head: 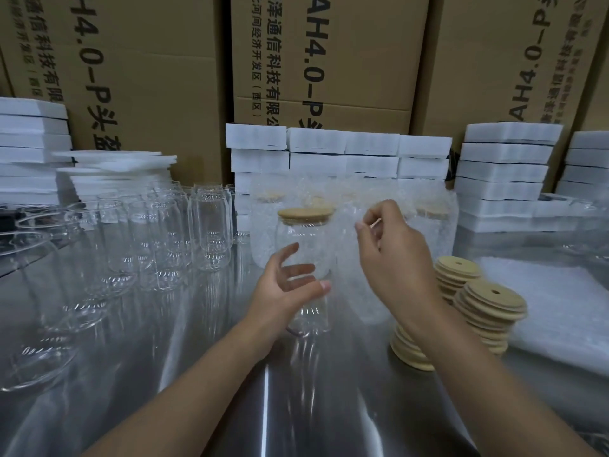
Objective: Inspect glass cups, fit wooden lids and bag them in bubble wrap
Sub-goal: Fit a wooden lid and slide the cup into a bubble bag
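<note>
Shiny steel counter. Stacks of white foam blocks along its back edge. Printed cardboard boxes form wall behind foam.

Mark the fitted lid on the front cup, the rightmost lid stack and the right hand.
fitted lid (305, 213): head view, top face.
rightmost lid stack (483, 301): head view, top lid.
right hand (395, 258): head view, back of hand.
</note>
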